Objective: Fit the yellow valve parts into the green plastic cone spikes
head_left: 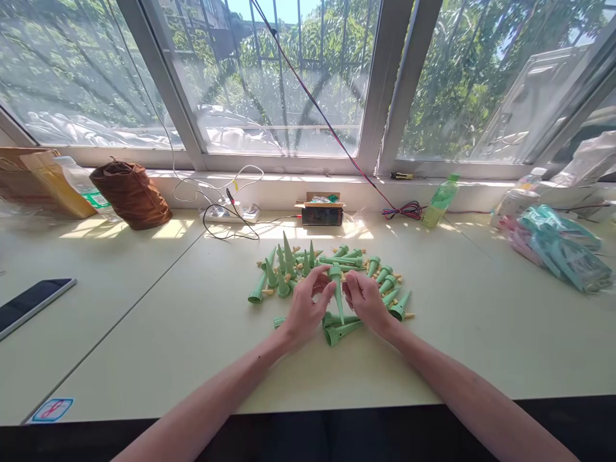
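Several green cone-shaped plastic spikes [289,266] with small tan parts lie in a heap on the pale table [192,346]. Both hands meet over the middle of the heap. My left hand [305,308] and my right hand [364,300] pinch one green spike [338,292] between them; it stands with its wide end up and its tip pointing down. Two more spikes [342,328] lie flat just below the hands.
A phone [29,305] lies at the left. Along the sill stand a brown bag [131,194], a power strip with cables [231,212], a small open box [321,210] and a green bottle [439,202]. Teal plastic packets [561,247] are piled at the right.
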Action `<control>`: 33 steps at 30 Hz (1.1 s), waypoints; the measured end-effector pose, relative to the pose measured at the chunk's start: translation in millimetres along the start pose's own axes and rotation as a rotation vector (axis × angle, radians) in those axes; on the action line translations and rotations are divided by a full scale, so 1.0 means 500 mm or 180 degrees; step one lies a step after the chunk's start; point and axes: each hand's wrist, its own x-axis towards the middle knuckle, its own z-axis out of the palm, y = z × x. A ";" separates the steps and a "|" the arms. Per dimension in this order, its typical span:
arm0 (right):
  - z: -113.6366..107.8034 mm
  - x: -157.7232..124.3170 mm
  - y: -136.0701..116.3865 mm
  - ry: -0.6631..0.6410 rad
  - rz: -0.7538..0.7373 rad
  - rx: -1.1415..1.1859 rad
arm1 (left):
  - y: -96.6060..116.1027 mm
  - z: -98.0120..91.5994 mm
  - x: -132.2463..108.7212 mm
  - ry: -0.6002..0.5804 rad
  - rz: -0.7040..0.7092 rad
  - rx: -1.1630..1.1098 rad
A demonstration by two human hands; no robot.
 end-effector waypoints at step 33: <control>-0.003 0.009 -0.023 -0.0339 0.0607 0.1301 | -0.012 -0.003 -0.007 0.0035 0.0762 0.0684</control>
